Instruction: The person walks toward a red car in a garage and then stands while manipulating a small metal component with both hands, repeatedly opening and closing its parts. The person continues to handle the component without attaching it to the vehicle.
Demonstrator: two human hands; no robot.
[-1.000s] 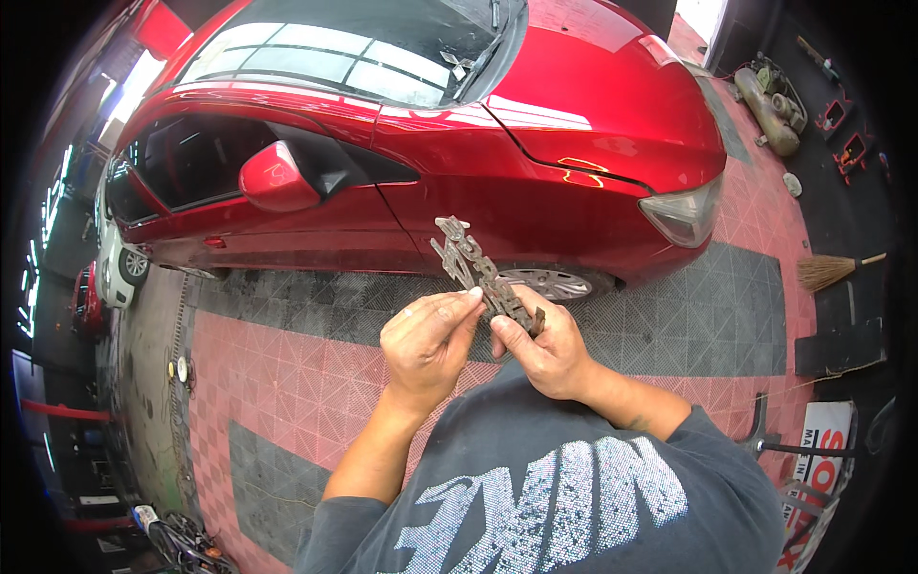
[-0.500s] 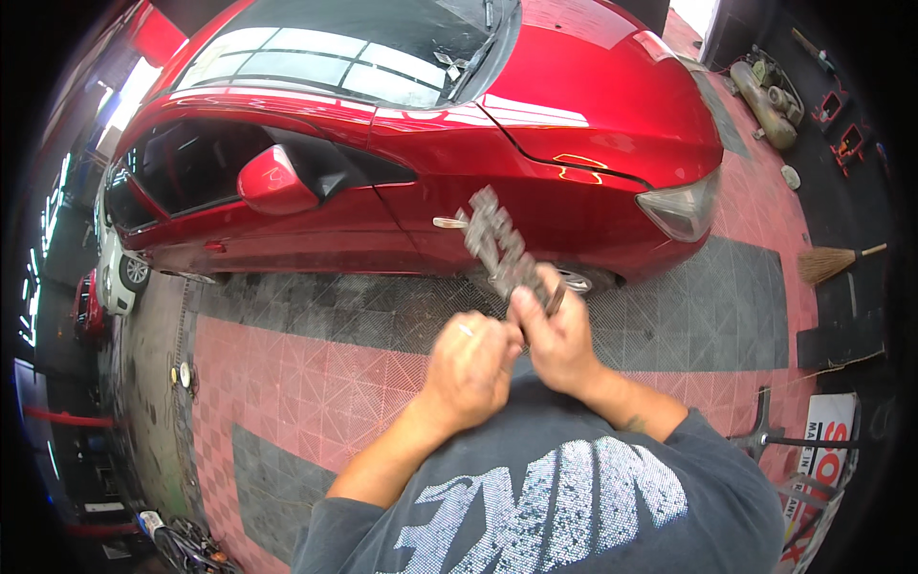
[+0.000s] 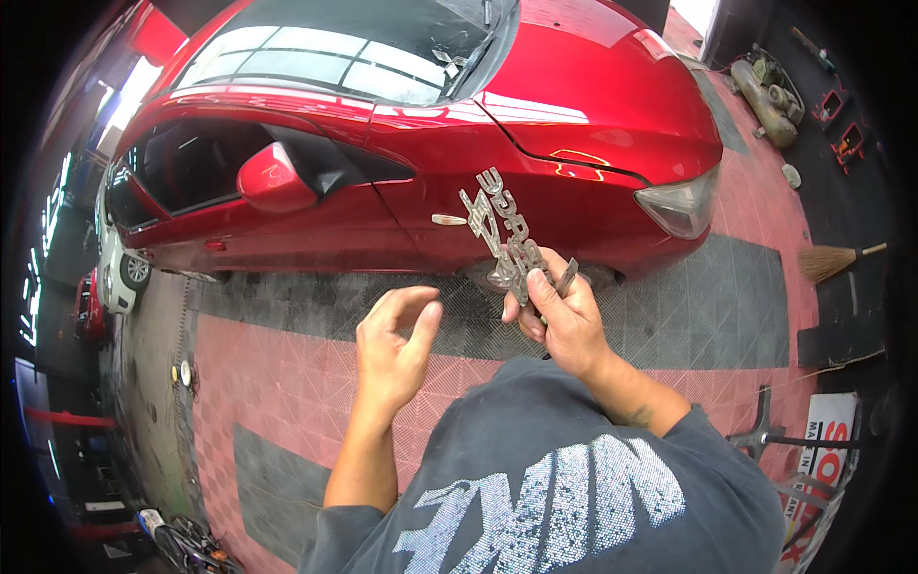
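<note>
My right hand (image 3: 570, 325) is closed round a bunch of chrome car emblem letters (image 3: 513, 230). Their lettered strips fan up and to the left from my thumb and fingers, and one thin metal piece juts out on the right. My left hand (image 3: 394, 340) hangs apart from them with its fingers curved and the thumb off to the side; nothing shows in it. Just beyond both hands stands a red car (image 3: 459, 196), side-on, its small side marker lamp (image 3: 447, 220) close behind the emblems. Part of the front wheel is hidden by my right hand.
Red and dark grey grid tiles (image 3: 296, 368) cover the floor. A straw broom (image 3: 830, 263) and a tan tank compressor (image 3: 765, 100) stand along the right wall. A metal stand (image 3: 762, 435) is at lower right, and a white car (image 3: 122, 273) is far left.
My left hand has come away from my right hand, moving left, and its fingers have opened. The emblem letters, still in my right hand, have turned slightly and show more clearly.
</note>
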